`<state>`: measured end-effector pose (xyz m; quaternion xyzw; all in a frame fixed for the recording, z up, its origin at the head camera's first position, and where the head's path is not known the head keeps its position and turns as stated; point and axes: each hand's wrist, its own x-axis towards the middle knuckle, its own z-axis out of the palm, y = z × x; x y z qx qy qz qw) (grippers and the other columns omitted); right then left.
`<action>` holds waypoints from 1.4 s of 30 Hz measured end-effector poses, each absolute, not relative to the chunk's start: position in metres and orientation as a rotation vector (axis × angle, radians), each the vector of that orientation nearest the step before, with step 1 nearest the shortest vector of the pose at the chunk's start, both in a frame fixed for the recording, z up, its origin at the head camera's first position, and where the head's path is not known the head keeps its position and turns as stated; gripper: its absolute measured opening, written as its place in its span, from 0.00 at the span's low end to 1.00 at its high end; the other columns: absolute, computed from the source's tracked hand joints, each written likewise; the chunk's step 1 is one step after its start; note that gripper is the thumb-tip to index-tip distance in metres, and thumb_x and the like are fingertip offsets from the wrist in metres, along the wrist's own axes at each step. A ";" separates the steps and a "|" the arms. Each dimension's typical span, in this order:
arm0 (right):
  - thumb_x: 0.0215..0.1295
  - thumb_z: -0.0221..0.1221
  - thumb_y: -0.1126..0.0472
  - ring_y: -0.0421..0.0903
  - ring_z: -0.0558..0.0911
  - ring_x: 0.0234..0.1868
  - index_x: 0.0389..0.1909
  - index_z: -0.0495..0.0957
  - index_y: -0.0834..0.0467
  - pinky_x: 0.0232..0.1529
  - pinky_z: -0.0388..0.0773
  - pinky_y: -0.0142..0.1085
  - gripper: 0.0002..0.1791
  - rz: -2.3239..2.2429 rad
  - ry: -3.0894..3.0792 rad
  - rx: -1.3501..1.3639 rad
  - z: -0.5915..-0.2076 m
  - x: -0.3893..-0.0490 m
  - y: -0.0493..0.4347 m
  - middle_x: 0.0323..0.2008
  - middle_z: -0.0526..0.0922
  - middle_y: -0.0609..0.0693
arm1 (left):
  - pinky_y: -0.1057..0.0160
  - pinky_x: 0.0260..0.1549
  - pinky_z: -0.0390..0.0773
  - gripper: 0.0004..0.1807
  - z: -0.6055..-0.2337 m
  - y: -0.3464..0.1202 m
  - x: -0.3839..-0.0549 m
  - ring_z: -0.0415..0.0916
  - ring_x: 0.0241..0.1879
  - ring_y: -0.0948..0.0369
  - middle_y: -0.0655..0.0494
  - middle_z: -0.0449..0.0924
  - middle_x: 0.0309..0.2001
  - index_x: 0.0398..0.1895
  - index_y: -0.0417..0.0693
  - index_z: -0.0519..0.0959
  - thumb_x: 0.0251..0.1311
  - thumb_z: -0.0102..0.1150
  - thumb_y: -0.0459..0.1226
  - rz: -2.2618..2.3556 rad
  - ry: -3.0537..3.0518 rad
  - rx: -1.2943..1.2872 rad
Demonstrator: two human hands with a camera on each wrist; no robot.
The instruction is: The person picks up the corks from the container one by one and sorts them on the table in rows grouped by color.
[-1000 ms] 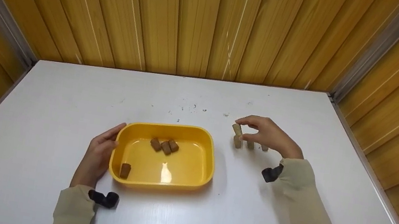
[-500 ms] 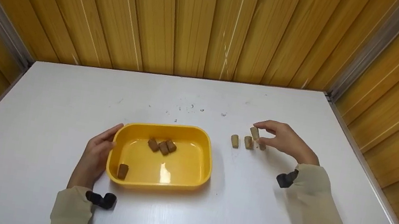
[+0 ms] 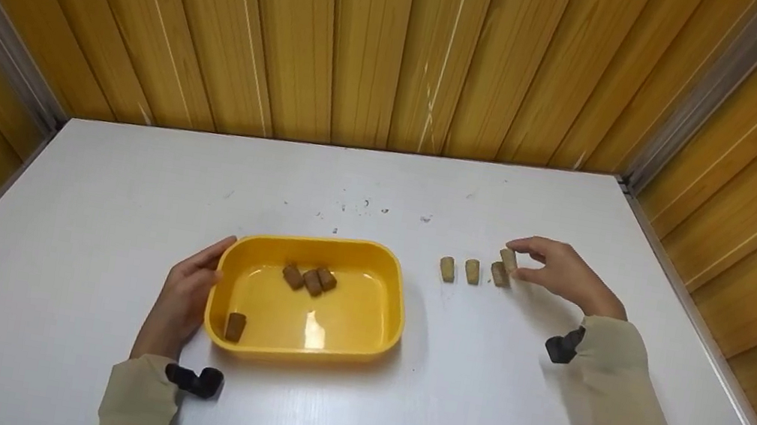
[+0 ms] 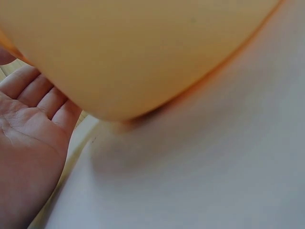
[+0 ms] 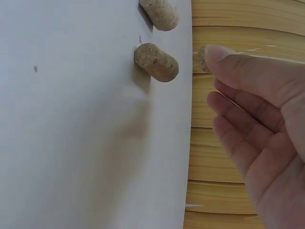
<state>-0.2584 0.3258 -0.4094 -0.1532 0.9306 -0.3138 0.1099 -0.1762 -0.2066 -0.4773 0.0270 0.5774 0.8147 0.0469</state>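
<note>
My right hand point(image 3: 566, 274) pinches a pale cork point(image 3: 508, 259) between thumb and forefinger. In the right wrist view, the thumb covers most of that cork, and the other fingers curve loosely below. Held there, it overlaps the rightmost standing cork point(image 3: 499, 274) in the head view. Two more corks, one on the left point(image 3: 447, 269) and one in the middle point(image 3: 472, 271), stand in the same row on the table. My left hand point(image 3: 185, 296) touches the left side of a yellow tray point(image 3: 296, 356), its fingers fairly straight along the wall in the left wrist view.
Inside the tray, three brown cork-like pieces point(image 3: 313, 282) lie together near the back wall, and a single brown piece point(image 3: 236, 327) is at the front left corner. Dark crumbs point(image 3: 365, 204) dot the white table point(image 3: 315, 423). Behind it rises a wood-patterned wall point(image 3: 367, 43).
My right hand has moved right with the pinched cork, from over the leftmost standing cork, past the middle one, to the rightmost. The left hand and the tray hold their place.
</note>
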 end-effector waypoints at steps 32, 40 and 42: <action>0.66 0.54 0.63 0.63 0.64 0.68 0.66 0.68 0.60 0.69 0.59 0.59 0.26 -0.828 2.716 -0.247 -0.432 -0.258 0.341 0.66 0.69 0.62 | 0.68 0.64 0.68 0.31 -0.479 -0.207 -0.177 0.63 0.68 0.64 0.49 0.56 0.74 0.72 0.38 0.57 0.62 0.34 0.24 2.489 1.765 0.066; 0.67 0.54 0.62 0.63 0.64 0.68 0.67 0.67 0.62 0.69 0.59 0.58 0.27 -0.778 2.735 -0.292 -0.433 -0.259 0.344 0.66 0.69 0.63 | 0.66 0.64 0.68 0.32 -0.479 -0.207 -0.176 0.66 0.66 0.64 0.47 0.57 0.73 0.72 0.37 0.58 0.61 0.33 0.23 2.525 1.730 0.089; 0.67 0.54 0.62 0.63 0.64 0.68 0.67 0.66 0.62 0.69 0.59 0.58 0.27 -0.784 2.737 -0.301 -0.434 -0.259 0.345 0.66 0.69 0.63 | 0.67 0.64 0.68 0.32 -0.479 -0.208 -0.176 0.66 0.66 0.65 0.47 0.56 0.73 0.72 0.37 0.57 0.61 0.33 0.23 2.522 1.731 0.092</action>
